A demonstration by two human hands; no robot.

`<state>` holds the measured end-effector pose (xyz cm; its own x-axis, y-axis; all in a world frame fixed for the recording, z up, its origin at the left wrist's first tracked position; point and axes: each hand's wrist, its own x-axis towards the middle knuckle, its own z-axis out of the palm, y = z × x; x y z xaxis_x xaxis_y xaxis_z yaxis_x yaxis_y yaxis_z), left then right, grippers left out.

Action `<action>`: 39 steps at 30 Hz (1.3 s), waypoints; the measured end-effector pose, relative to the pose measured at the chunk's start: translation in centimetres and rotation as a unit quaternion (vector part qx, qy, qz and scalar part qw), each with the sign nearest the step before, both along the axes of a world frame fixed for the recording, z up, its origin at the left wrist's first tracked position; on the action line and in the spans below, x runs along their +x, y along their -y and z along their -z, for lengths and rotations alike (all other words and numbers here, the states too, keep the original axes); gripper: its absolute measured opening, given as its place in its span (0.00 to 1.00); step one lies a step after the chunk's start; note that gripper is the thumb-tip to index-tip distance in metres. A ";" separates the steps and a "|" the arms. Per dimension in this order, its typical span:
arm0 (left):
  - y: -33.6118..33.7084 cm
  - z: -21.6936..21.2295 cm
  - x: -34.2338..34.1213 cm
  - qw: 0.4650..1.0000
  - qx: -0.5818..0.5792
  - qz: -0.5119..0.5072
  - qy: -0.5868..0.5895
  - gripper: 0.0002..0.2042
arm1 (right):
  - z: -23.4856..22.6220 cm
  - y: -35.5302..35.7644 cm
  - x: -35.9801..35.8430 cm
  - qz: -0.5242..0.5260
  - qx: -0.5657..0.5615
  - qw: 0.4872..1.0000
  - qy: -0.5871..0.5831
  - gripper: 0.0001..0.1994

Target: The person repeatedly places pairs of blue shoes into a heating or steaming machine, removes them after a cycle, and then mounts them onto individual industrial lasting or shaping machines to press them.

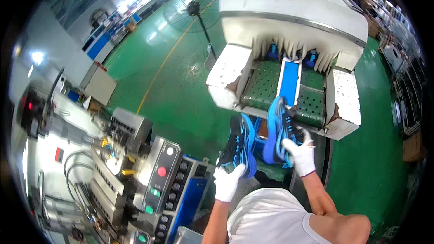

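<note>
Arguably the weak point is the left hand (227, 181): its gloved grip is closed only on the lower end of the left shoe (239, 145), a black-and-blue sneaker standing nearly upright in the air beside the control panel (159, 174), so the shoe could tip out and drop to the green floor (181, 90). The right hand (302, 153) reaches further forward, arm extended, grip clamped on the right shoe (276, 131), whose toe rests at the lip of the perforated conveyor (266, 83); it could catch there and slip.
</note>
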<state>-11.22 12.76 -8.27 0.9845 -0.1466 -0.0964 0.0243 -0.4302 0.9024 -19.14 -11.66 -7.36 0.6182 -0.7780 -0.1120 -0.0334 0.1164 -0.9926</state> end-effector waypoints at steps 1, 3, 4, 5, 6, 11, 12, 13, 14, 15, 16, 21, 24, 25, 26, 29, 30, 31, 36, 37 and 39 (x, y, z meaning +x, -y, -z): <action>3.2 -1.0 2.3 0.998 0.030 0.020 0.055 0.27 | -1.4 2.9 0.3 0.046 -0.006 0.999 0.017 0.34; 7.9 -6.5 7.1 0.993 -0.046 0.104 -0.032 0.34 | -2.8 7.3 1.9 0.095 -0.111 0.989 -0.017 0.35; 10.1 -5.9 9.9 0.991 -0.049 0.125 0.019 0.35 | -2.7 9.3 2.7 0.117 -0.193 0.972 -0.074 0.37; 14.3 -4.1 12.6 0.981 -0.073 0.169 0.059 0.36 | -3.6 12.1 2.6 0.158 -0.287 0.934 -0.146 0.39; 17.6 -4.4 14.1 0.980 -0.064 0.172 0.077 0.37 | -3.2 14.0 3.5 0.162 -0.289 0.932 -0.145 0.42; 30.8 -2.1 22.1 0.956 0.106 0.220 0.163 0.38 | 0.2 21.4 9.4 0.178 -0.298 0.903 -0.253 0.45; 32.2 -0.7 24.2 0.945 0.116 0.195 0.233 0.37 | -0.3 22.4 11.3 0.184 -0.288 0.899 -0.274 0.43; 33.6 -0.3 26.0 0.957 0.078 0.192 0.205 0.38 | -0.7 23.8 12.6 0.170 -0.277 0.904 -0.276 0.42; 35.5 -1.5 25.7 0.959 0.076 0.210 0.173 0.38 | -1.2 25.7 13.1 0.181 -0.282 0.893 -0.301 0.42; 35.3 -3.2 25.7 0.962 0.082 0.214 0.147 0.38 | -1.8 26.1 14.2 0.178 -0.288 0.886 -0.315 0.42; 34.8 -1.9 25.9 0.964 0.059 0.205 0.161 0.38 | -2.8 25.9 14.9 0.161 -0.298 0.878 -0.339 0.41; 20.8 4.2 19.1 0.944 -0.019 0.144 0.297 0.35 | -4.1 14.5 18.2 0.131 -0.456 0.880 0.032 0.30; 5.1 9.3 9.8 0.981 0.081 0.178 -0.005 0.30 | -0.7 2.6 18.7 -0.206 -0.134 0.960 0.136 0.26; -1.0 12.8 5.9 0.969 0.160 0.166 -0.088 0.29 | 2.2 -1.1 18.9 -0.337 -0.003 0.937 0.091 0.27; -7.4 15.7 1.8 0.940 0.261 0.123 -0.184 0.26 | 6.5 -3.6 19.5 -0.452 0.063 0.889 -0.027 0.28; -23.9 16.9 -14.0 0.830 0.312 -0.348 -0.304 0.17 | 14.1 -11.2 18.7 -0.699 -0.069 0.690 -0.177 0.29; -29.1 17.3 -22.1 0.765 0.292 -0.469 -0.331 0.18 | 15.3 -14.2 16.6 -0.748 -0.099 0.636 -0.165 0.29; -31.6 16.7 -30.0 0.719 0.254 -0.594 -0.258 0.20 | 16.2 -16.5 15.3 -0.785 -0.134 0.586 -0.152 0.30; -33.9 14.6 -55.3 0.463 0.194 -0.837 -0.218 0.20 | 16.0 -26.3 10.1 -0.839 -0.299 0.414 -0.189 0.31; -34.2 14.8 -57.6 0.441 0.178 -0.850 -0.226 0.20 | 18.7 -27.3 10.4 -0.841 -0.305 0.411 -0.175 0.31; -31.4 18.1 -63.7 0.432 0.191 -0.840 -0.268 0.24 | 17.7 -31.5 6.8 -0.845 -0.337 0.362 -0.202 0.31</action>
<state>-74.96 44.16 -26.37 -0.5077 0.8580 -0.0773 0.7523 0.4853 0.4455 -12.37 19.81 -25.04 0.3135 0.7386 -0.5968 0.3501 -0.6741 -0.6504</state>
